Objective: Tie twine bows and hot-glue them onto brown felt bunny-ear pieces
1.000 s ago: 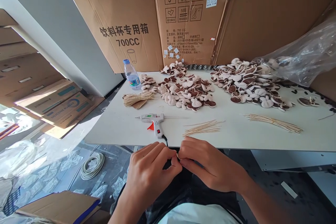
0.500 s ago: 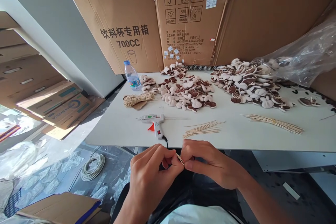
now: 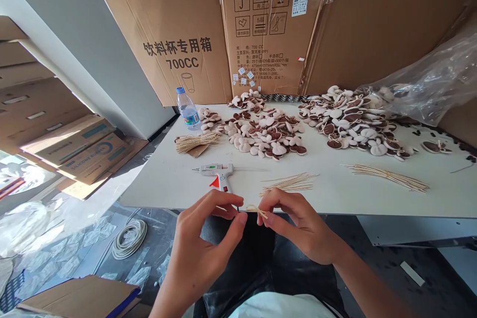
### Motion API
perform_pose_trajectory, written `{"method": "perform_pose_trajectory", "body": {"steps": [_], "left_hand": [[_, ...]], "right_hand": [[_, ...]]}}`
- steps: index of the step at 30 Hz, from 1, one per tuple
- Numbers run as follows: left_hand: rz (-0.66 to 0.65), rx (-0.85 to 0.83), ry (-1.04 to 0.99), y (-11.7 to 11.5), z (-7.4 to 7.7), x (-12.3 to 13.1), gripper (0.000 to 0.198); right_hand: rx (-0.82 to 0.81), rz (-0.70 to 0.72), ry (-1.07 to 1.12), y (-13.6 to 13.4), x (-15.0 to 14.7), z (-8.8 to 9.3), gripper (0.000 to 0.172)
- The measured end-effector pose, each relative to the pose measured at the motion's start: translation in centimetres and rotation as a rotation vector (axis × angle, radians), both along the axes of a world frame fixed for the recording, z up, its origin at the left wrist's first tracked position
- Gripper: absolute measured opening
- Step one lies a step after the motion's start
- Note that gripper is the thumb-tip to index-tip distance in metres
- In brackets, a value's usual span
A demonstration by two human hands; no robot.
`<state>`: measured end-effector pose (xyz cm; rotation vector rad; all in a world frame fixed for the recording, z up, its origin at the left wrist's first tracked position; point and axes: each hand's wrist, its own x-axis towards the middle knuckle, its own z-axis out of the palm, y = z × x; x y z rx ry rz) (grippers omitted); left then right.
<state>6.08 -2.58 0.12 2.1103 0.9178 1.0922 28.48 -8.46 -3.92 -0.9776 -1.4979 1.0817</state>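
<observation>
Between finger and thumb, my right hand point(image 3: 294, 226) pinches a small bow of thin pale cord point(image 3: 256, 209) in front of the table's near edge. My left hand point(image 3: 208, 238) is just left of the bow, its thumb and fingers apart and nothing between them. Behind my left hand lies a white glue gun point(image 3: 220, 171) with an orange trigger, its grip partly hidden by my fingers. A loose bunch of thin pale strands point(image 3: 292, 182) lies on the white table point(image 3: 328, 194) just beyond my right hand.
Piles of brown-and-cream plush pieces point(image 3: 266, 131) point(image 3: 354, 117) cover the table's back. Strand bundles lie left point(image 3: 197, 143) and right point(image 3: 387, 178). A water bottle point(image 3: 188, 109) stands at the back left; large cardboard boxes point(image 3: 186, 10) rise behind. Coiled cable point(image 3: 129, 239) lies on the floor.
My hands have moved apart. My left hand has let go and opened, while my right hand keeps the cord, now showing as a looped bow.
</observation>
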Motion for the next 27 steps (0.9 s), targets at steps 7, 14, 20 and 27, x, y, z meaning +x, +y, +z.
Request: {"method": "perform_pose_trajectory", "body": {"steps": [7, 14, 20, 27], "left_hand": [[-0.024, 0.056, 0.007, -0.6, -0.3, 0.6, 0.013], [-0.002, 0.273, -0.042, -0.9, -0.8, 1.0, 0.022], [0.010, 0.293, -0.022, -0.8, -0.9, 1.2, 0.021], [0.058, 0.345, 0.002, -1.1, -0.9, 1.5, 0.020]], "right_hand": [[0.103, -0.054, -0.119, -0.1, -0.4, 0.0, 0.008], [0.207, -0.168, -0.209, -0.2, -0.8, 0.1, 0.013], [0.304, -0.180, -0.234, -0.3, -0.9, 0.6, 0.016], [0.374, -0.215, -0.273, -0.4, -1.2, 0.6, 0.015]]}}
